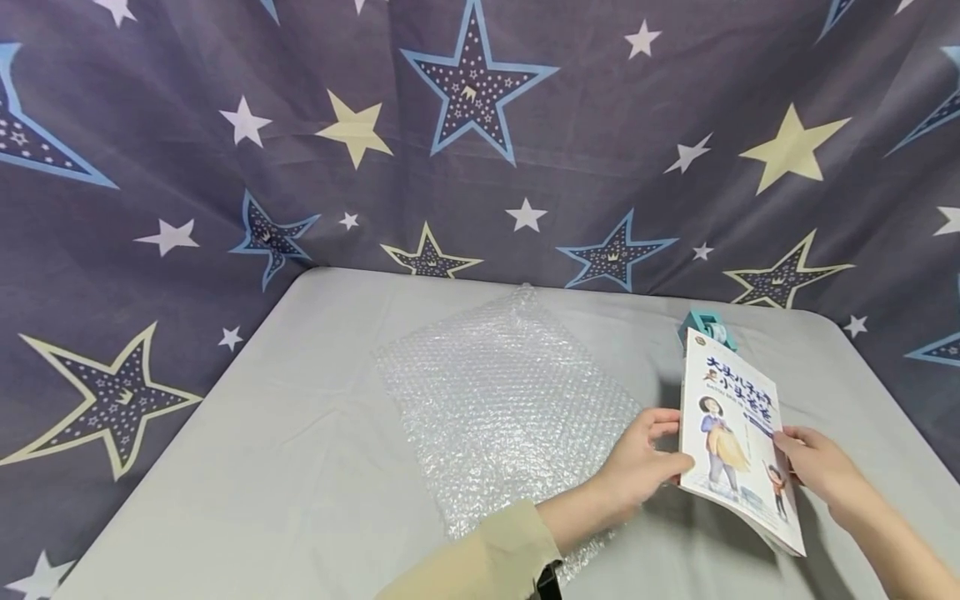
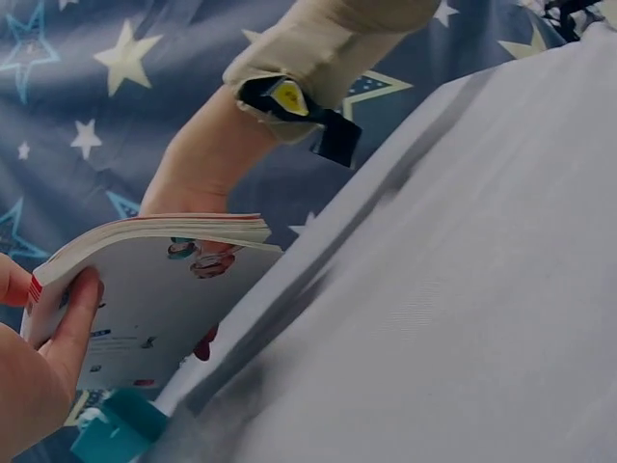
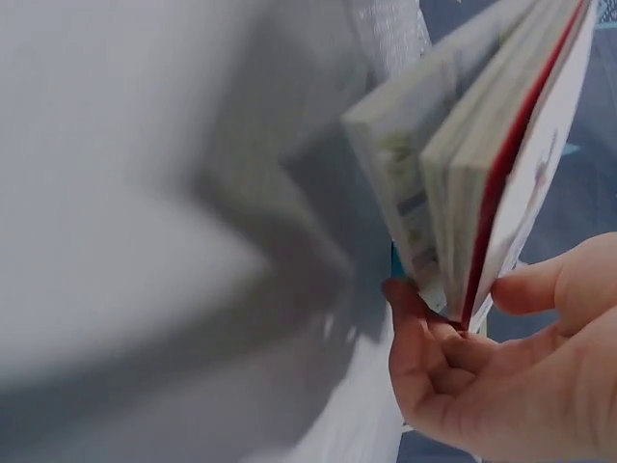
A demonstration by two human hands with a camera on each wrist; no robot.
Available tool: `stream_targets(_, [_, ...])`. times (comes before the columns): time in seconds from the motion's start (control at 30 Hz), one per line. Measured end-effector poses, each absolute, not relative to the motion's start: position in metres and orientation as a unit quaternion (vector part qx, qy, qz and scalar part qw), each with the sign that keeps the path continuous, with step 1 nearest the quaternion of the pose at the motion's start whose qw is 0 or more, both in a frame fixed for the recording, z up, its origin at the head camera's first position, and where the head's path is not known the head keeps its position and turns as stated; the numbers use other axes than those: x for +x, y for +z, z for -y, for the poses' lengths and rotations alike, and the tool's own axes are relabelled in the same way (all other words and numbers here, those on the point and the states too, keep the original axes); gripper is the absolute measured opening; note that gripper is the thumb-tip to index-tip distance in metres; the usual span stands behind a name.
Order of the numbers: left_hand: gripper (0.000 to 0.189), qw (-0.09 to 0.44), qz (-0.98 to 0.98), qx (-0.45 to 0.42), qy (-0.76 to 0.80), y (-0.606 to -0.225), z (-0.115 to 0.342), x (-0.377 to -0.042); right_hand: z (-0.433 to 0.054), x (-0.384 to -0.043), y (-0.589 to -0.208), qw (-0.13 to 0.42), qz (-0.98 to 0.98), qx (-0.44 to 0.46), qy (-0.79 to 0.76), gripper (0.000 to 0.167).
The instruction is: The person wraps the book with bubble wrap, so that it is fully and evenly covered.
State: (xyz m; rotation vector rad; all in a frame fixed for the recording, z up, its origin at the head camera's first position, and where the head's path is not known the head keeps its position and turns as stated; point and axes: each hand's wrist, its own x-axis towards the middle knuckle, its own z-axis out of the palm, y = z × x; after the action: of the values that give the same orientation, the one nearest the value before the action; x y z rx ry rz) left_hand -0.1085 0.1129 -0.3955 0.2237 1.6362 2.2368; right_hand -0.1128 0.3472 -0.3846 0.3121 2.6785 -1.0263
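A white paperback book (image 1: 738, 433) with an illustrated cover is held up off the table at the right, tilted, its cover toward the head camera. My left hand (image 1: 641, 458) grips its left edge, thumb on the front cover and fingers behind. At the right edge my right hand (image 1: 817, 467) pinches the book, thumb on the cover. In the right wrist view the pages (image 3: 458, 174) fan apart above the fingers of my right hand (image 3: 511, 367). The left wrist view shows the book's underside (image 2: 145, 309), with fingers of my left hand (image 2: 48, 357) against it near the spine.
A sheet of bubble wrap (image 1: 502, 400) lies flat across the middle of the grey-white table (image 1: 300, 467), partly under my left forearm. Behind the book stands a teal tape dispenser (image 1: 705, 321). A star-patterned dark curtain (image 1: 480, 192) borders the table's back and sides.
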Motion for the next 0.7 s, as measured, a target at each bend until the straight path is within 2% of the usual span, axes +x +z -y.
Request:
stream_targets(0.37, [0.050, 0.174, -0.547, 0.087, 0.815, -0.394, -0.088, -0.125, -0.335, -0.121, -0.398, 0.034, -0.911, 0.108, -0.397, 0.054])
stream_targets(0.57, [0.053, 0.182, -0.564, 0.094, 0.800, -0.396, -0.076, -0.129, -0.349, -0.130, -0.423, 0.015, -0.878, 0.110, -0.466, 0.065])
stream_targets(0.67, [0.055, 0.188, -0.567, 0.099, 0.796, -0.397, -0.070, -0.131, -0.346, -0.128, -0.424, 0.007, -0.851, 0.110, -0.514, 0.064])
stream_targets(0.7, [0.056, 0.190, -0.565, 0.100, 0.796, -0.397, -0.068, -0.132, -0.342, -0.126, -0.420, 0.009, -0.831, 0.107, -0.545, 0.059])
